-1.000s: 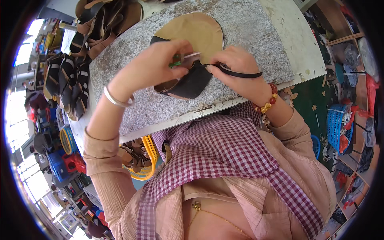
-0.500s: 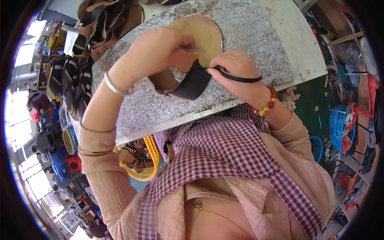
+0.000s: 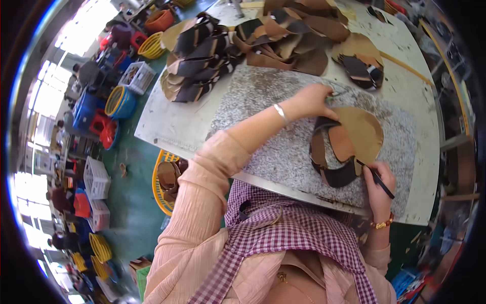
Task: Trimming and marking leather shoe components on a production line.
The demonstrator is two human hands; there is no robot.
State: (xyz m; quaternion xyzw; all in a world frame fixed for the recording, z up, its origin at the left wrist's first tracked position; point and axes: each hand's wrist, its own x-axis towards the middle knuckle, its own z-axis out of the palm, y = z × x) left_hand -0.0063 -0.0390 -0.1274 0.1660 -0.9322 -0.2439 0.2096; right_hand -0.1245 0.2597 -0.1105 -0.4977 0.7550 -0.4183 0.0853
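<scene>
A leather shoe upper [image 3: 372, 133], with a broad tan face and a curved dark-brown band, lies on a speckled grey slab [image 3: 273, 147]. My left hand [image 3: 313, 101] is at its far left corner, thumb and forefinger spread apart. The thumb reaches the band's dark end; something small and dark by the fingertips is too indistinct to name. My right hand [image 3: 380, 185] is closed on a slim black pen-like tool [image 3: 383, 185]. The tool's thin tip meets the near edge of the upper, where the dark band joins the tan face.
Piles of brown and black leather uppers [image 3: 202, 55] cover the table's far side, with a smaller stack [image 3: 360, 63] at the far right. Below the table's front edge stands a yellow basket [image 3: 161, 190] holding leather pieces. Coloured baskets [image 3: 120, 101] and crates stand on the floor at left.
The view has swung left, showing more of the table's far side. My left hand has come off the upper's tan face to its far left corner. The tool stays in my right hand.
</scene>
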